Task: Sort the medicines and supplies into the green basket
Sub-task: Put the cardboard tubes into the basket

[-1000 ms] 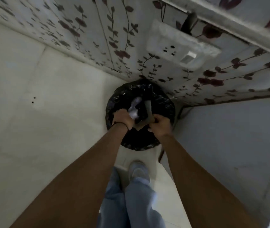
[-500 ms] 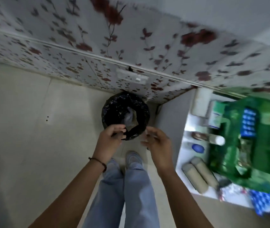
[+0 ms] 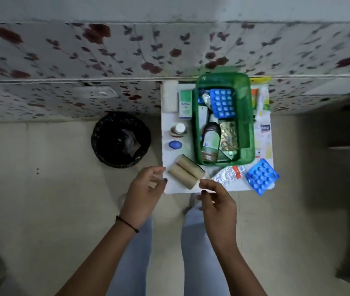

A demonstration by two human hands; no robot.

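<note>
The green basket (image 3: 243, 116) stands on a small white table (image 3: 166, 154) against the wall. Inside it lie a blue blister pack (image 3: 222, 103), a brown bottle (image 3: 210, 142) and a gold foil strip (image 3: 229, 136). On the table around it are two beige bandage rolls (image 3: 185, 173), a silver strip (image 3: 226, 175), another blue blister pack (image 3: 261, 176), a white-capped bottle (image 3: 178, 130), a blue cap (image 3: 175, 144) and a green-white box (image 3: 185, 104). My left hand (image 3: 145, 193) and right hand (image 3: 218, 201) hover empty, fingers apart, just before the table's near edge.
A black-lined waste bin (image 3: 120, 139) with scraps inside sits on the floor left of the table. Papers and tubes (image 3: 262, 116) lie right of the basket. A floral-papered wall (image 3: 105, 60) runs behind. My legs stand below the hands.
My hands have let go of scraps over the bin and drawn back empty. The view has swung right, so the table and basket now sit in the middle.
</note>
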